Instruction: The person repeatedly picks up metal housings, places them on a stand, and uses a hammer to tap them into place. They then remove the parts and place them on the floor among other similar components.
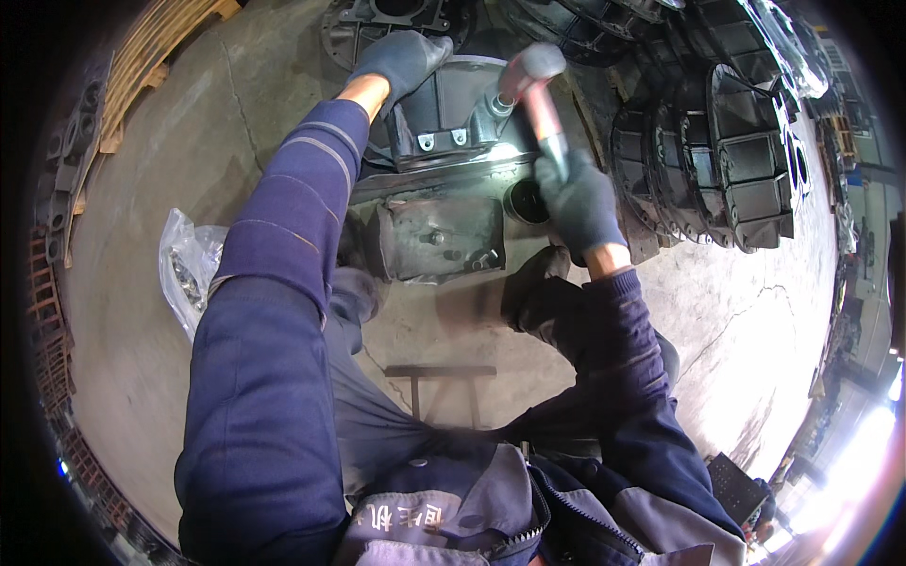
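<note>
Workshop interior, viewed from above. A grey concrete floor [127,316], crossed by thin cracks [241,108], extends to both sides. A slatted wooden pallet [151,57] lies at upper left; reddish-brown lattice racks [49,321] line the left margin. White light [861,472] glares at lower right, brightening the adjacent floor.

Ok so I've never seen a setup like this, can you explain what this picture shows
There's no robot, just a person's two gloved hands at work. A fisheye camera worn on the head looks down, so straight edges bend. The left hand rests at the top of a dark metal casting; the right hand grips a hammer. On the concrete floor are a metal tray holding small parts, a round dark container beside it, and a clear bag to the left. More castings stand to the right.
</note>
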{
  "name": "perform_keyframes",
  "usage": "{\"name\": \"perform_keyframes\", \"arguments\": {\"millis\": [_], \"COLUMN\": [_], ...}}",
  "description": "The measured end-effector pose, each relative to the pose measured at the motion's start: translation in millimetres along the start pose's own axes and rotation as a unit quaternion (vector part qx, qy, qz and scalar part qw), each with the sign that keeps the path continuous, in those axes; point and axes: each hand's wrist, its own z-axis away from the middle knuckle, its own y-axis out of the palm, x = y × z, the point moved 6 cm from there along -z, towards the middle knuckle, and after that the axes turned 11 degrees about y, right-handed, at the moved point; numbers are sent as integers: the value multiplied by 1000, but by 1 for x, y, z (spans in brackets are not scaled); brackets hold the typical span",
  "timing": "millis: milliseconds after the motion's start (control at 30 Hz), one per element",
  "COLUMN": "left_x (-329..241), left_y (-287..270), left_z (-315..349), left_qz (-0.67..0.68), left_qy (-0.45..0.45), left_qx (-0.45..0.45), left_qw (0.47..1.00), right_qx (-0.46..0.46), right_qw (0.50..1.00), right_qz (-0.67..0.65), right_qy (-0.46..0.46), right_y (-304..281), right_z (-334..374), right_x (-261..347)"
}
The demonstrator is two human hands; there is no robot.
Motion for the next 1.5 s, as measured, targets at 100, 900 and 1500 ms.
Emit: {"name": "perform_keyframes", "arguments": {"millis": [100, 900, 1500], "left_x": [1, -7, -13], "left_y": [-3, -11, -4], "left_z": [1, 4, 7], "left_qz": [-12, 0, 23], "left_qy": [-11, -23, -9], "left_qx": [-10, -47, -18], "left_qw": [1000, 999, 1000], "right_qx": [17, 348, 178], "right_qw": [1000, 737, 980], "right_qz": [-6, -440, 15], "right_qy": [-16, 376, 88], "right_y": [0, 258, 350], "right_z": [-3, 178, 46], "right_x": [-2, -88, -71]}}
